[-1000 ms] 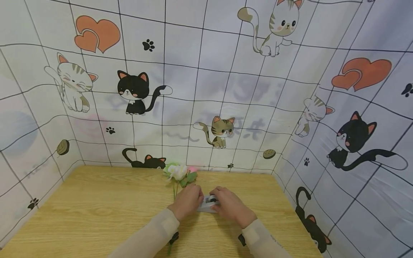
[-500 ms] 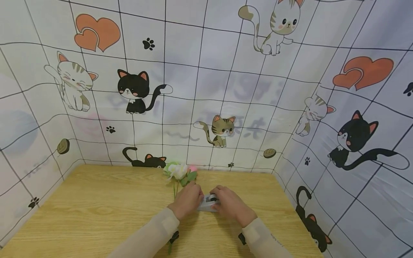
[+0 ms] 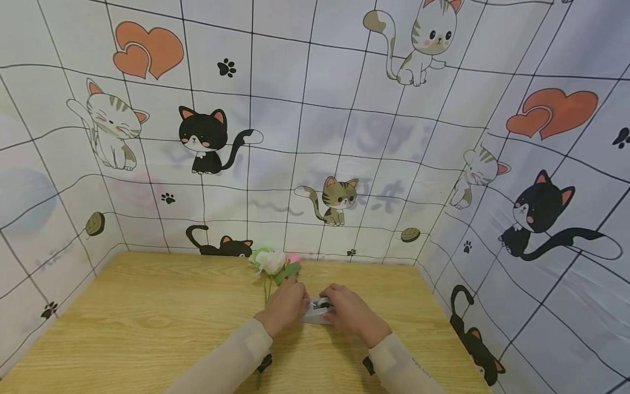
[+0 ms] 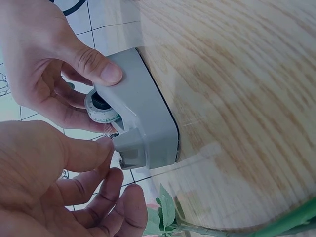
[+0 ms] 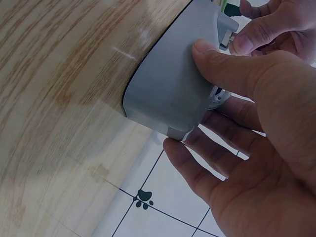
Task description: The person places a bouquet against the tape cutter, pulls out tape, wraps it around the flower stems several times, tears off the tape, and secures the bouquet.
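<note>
A grey tape dispenser (image 3: 315, 316) sits on the wooden table. My right hand (image 3: 354, 312) grips its rear, thumb on one side and fingers around the other. A roll of tape (image 4: 101, 109) sits in its holder. At the cutter end, my left hand (image 3: 285, 307) pinches with thumb and index finger, seemingly on the end of the clear tape, which hardly shows. In the left wrist view, the other fingers of this hand (image 4: 54, 182) are curled and hold nothing.
Artificial flowers with a white bloom (image 3: 272, 262) and a pink bloom (image 3: 293, 257) lie beyond and beneath my left arm; a green stem (image 3: 259, 380) shows near the front. A cat-print curtain (image 3: 275, 137) encloses the wooden table (image 3: 162, 306) at the back and sides.
</note>
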`<action>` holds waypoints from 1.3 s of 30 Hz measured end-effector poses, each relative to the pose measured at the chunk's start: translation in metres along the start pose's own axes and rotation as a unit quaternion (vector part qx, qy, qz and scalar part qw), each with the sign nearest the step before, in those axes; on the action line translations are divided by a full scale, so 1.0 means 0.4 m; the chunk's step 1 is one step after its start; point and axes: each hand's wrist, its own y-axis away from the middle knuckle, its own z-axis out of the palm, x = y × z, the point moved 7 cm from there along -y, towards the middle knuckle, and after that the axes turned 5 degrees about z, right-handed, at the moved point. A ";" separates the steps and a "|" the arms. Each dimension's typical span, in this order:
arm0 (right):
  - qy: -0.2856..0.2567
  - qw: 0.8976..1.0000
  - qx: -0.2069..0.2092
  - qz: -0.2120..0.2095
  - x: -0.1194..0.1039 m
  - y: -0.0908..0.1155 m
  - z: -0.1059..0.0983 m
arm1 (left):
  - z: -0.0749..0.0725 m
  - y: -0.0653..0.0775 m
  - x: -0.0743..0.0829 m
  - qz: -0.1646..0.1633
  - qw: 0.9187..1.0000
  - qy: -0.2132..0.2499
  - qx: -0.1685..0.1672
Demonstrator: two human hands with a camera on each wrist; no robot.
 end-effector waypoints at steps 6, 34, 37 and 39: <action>-0.001 1.000 -0.004 0.001 0.001 0.000 0.002 | -0.007 0.003 0.009 0.002 1.000 0.000 -0.008; -0.007 1.000 -0.008 0.001 0.000 -0.002 0.002 | -0.003 -0.003 0.006 0.022 0.997 0.060 -0.045; -0.005 1.000 -0.011 0.006 0.001 -0.003 0.002 | -0.006 -0.004 0.007 0.021 0.997 0.061 -0.050; -0.005 1.000 -0.011 0.007 0.001 -0.003 0.001 | -0.008 -0.005 0.008 0.021 0.996 0.062 -0.053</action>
